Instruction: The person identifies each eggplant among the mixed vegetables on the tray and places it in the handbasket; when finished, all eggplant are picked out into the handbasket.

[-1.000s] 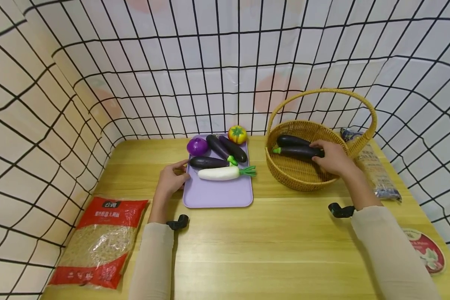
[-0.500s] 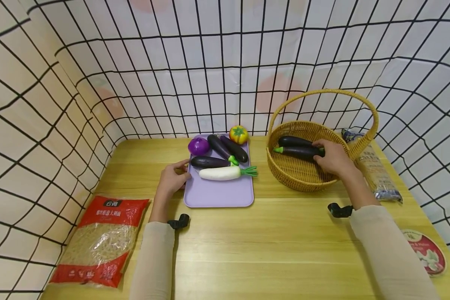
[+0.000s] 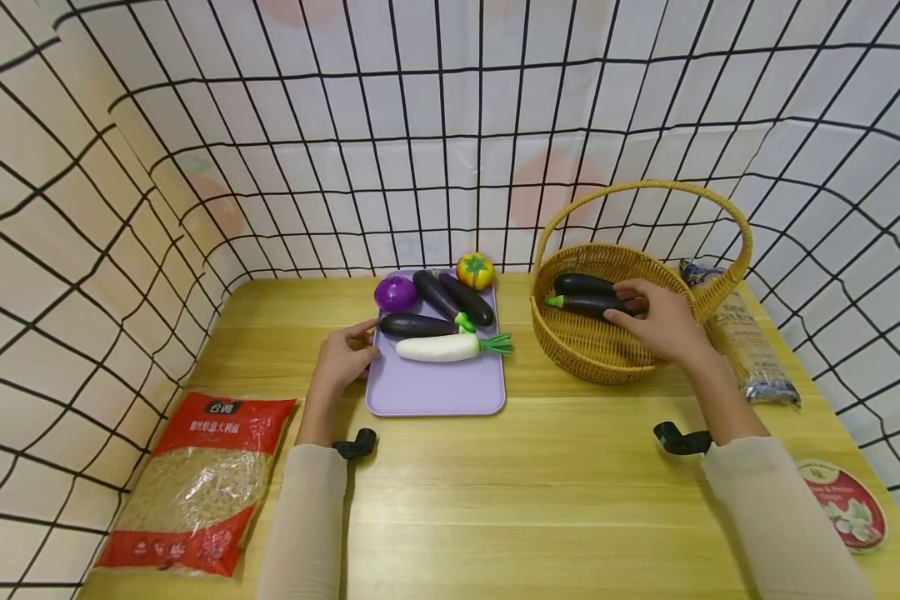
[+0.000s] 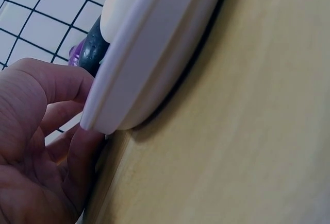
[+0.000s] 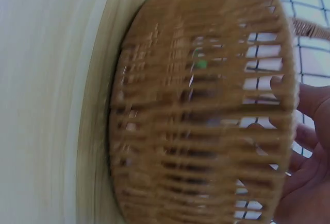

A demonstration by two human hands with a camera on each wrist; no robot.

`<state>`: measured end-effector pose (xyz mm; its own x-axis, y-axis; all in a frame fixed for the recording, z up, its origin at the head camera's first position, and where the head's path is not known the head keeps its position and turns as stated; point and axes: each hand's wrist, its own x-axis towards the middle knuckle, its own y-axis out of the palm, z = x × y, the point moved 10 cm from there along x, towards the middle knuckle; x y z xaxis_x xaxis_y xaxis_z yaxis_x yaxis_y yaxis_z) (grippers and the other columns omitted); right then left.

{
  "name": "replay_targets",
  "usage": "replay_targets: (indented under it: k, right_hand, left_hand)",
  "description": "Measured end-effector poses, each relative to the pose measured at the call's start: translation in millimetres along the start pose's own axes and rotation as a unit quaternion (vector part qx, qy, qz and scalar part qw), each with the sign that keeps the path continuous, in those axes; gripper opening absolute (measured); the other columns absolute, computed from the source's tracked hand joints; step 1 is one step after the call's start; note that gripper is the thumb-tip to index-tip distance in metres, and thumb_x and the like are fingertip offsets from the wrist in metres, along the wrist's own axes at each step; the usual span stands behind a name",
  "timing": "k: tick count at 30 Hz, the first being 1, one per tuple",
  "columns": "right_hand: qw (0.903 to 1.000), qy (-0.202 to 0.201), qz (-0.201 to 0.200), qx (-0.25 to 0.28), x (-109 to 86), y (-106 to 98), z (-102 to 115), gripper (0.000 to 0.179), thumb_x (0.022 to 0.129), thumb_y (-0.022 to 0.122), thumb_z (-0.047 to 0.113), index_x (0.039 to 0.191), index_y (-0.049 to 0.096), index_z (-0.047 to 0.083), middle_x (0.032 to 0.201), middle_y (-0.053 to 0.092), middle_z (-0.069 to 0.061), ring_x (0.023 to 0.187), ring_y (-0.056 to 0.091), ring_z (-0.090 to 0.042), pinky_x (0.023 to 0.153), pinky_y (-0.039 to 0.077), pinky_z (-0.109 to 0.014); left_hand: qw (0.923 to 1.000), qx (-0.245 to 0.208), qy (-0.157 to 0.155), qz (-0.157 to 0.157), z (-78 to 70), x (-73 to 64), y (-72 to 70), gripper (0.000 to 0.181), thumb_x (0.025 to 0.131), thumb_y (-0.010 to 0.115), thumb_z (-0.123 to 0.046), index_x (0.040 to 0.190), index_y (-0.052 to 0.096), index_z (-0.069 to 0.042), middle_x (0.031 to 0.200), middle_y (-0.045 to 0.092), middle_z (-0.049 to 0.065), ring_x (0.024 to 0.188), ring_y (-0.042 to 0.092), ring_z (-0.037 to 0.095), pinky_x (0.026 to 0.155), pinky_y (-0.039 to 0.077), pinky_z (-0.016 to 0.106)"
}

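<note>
At the left rim of a lilac tray (image 3: 435, 392), my left hand (image 3: 343, 358) pinches the edge; the left wrist view has its fingers (image 4: 69, 82) at the tray's corner. On the tray lie three eggplants (image 3: 420, 326), a white radish (image 3: 438, 347) with green leaves, and a purple onion (image 3: 395, 293). My right hand (image 3: 663, 321) reaches into a wicker basket (image 3: 570, 354), thumb and fingers on either side of the front eggplant's (image 3: 585, 306) right end. Behind it lies another eggplant (image 3: 581, 284). In the right wrist view the basket wall hides most of the contents.
A yellow and red round vegetable (image 3: 476, 271) sits at the tray's back right corner. The basket's tall handle (image 3: 648, 185) arches over the right hand. A pasta bag (image 3: 202, 483) lies left, another bag (image 3: 753, 350) behind the basket's right side, a round red package (image 3: 843, 504) front right.
My right hand has shifted slightly left along the front eggplant in the basket, with thumb and fingers farther along it. The left hand stays at the tray's rim.
</note>
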<state>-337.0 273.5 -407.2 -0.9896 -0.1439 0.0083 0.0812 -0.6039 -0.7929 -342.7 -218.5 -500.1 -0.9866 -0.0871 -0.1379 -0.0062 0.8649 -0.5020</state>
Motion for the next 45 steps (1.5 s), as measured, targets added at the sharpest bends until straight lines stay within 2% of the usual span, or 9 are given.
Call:
replay_targets:
  k: [6,13,15,20,27,35,45]
  right_hand:
    - [0.9989,-0.016,-0.003,0.045,-10.5,8,23,0.064,0.099,0.061,0.051,0.147,0.051,0.010,0.143,0.057,-0.021,0.128,0.055,-0.038,0.103,0.050,-0.056]
    - [0.9953,-0.050,-0.011,0.082,-16.9,28,52,0.053,0.098,0.065,0.047,0.140,0.059,0.014,0.137,0.063,-0.012,0.121,0.062,-0.027,0.098,0.053,-0.036]
    - [0.9937,-0.064,-0.010,0.091,-17.2,34,62,0.051,0.098,0.067,0.045,0.138,0.061,0.014,0.136,0.064,-0.012,0.120,0.063,-0.027,0.098,0.054,-0.037]
    - [0.9894,-0.093,0.000,0.112,-17.0,51,88,0.049,0.098,0.068,0.041,0.137,0.061,0.013,0.135,0.065,-0.014,0.120,0.064,-0.030,0.101,0.055,-0.048]
    - [0.9831,-0.108,0.037,0.143,-5.5,82,117,0.043,0.098,0.070,0.034,0.135,0.062,0.013,0.132,0.067,-0.011,0.120,0.064,-0.029,0.105,0.054,-0.049]
    - [0.9772,-0.096,0.064,0.178,14.3,114,131,0.049,0.097,0.072,0.032,0.136,0.062,0.006,0.134,0.065,-0.016,0.122,0.063,-0.028,0.107,0.053,-0.048]
    - [0.9744,-0.122,0.076,0.173,27.8,135,152,0.045,0.097,0.072,0.027,0.133,0.063,0.000,0.129,0.067,-0.019,0.117,0.064,-0.031,0.105,0.055,-0.047]
  left_hand:
    - [1.0000,0.001,-0.004,0.001,2.0,0.8,0.0,0.061,0.086,0.070,-0.011,0.145,0.062,-0.026,0.122,0.063,0.011,0.098,0.065,0.028,0.061,0.062,0.029]
    - [1.0000,0.002,-0.001,0.003,0.6,0.9,0.1,0.061,0.087,0.070,-0.011,0.146,0.061,-0.026,0.124,0.062,0.011,0.098,0.065,0.028,0.062,0.061,0.029]
    - [1.0000,0.001,-0.002,0.002,0.9,1.0,0.1,0.061,0.087,0.070,-0.010,0.145,0.061,-0.027,0.123,0.062,0.011,0.097,0.065,0.027,0.061,0.061,0.029]
    - [1.0000,0.004,-0.003,0.003,2.0,0.2,0.2,0.061,0.087,0.071,-0.011,0.145,0.061,-0.026,0.123,0.062,0.011,0.097,0.065,0.028,0.062,0.062,0.029]
    - [0.9999,0.004,-0.007,0.006,1.5,-2.0,0.9,0.062,0.086,0.071,-0.011,0.145,0.061,-0.027,0.123,0.062,0.011,0.098,0.064,0.028,0.062,0.062,0.029]
    - [1.0000,0.001,0.001,0.001,-1.4,0.3,-0.4,0.061,0.086,0.071,-0.011,0.145,0.062,-0.027,0.122,0.063,0.011,0.096,0.066,0.028,0.060,0.061,0.029]
    - [1.0000,-0.001,0.001,0.000,0.2,0.3,-0.5,0.062,0.086,0.071,-0.011,0.145,0.062,-0.026,0.122,0.063,0.011,0.099,0.066,0.028,0.062,0.062,0.030]
